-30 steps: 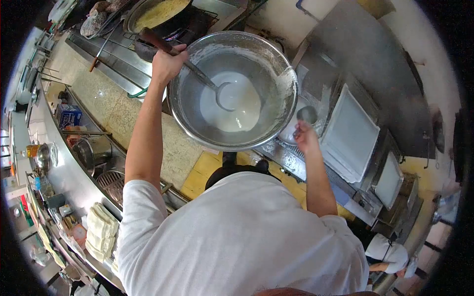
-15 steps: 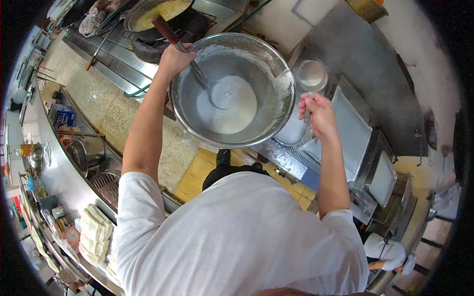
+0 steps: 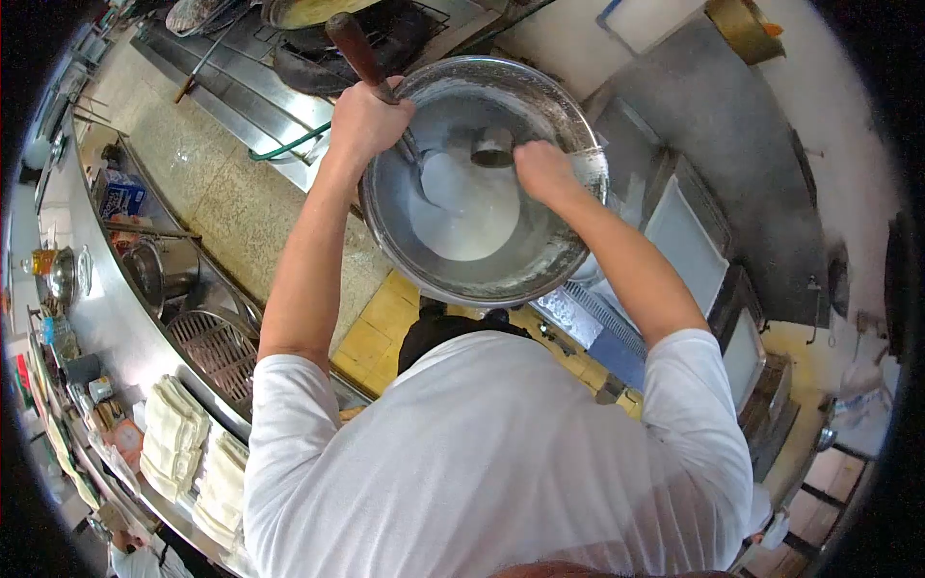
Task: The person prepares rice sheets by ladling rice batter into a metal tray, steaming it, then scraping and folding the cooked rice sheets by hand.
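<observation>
Two hands work at the metal bowl [image 3: 573, 252] of white liquid [image 3: 472, 217]: the left hand [image 3: 371, 120], fingers closed, grips the ladle [image 3: 358, 50] (wooden-handled). The right hand's [image 3: 547, 171] curled fingers hold a small cup [image 3: 492, 147] above the liquid.

Smooth, shiny metal around the mixing bowl [image 3: 557, 252], rough with chalky white residue inside. Brown wood, low in sheen, for the grip of the ladle [image 3: 355, 50]. Grey metal for the dipper [image 3: 493, 147]; matt white cloth for the T-shirt [image 3: 501, 453].
</observation>
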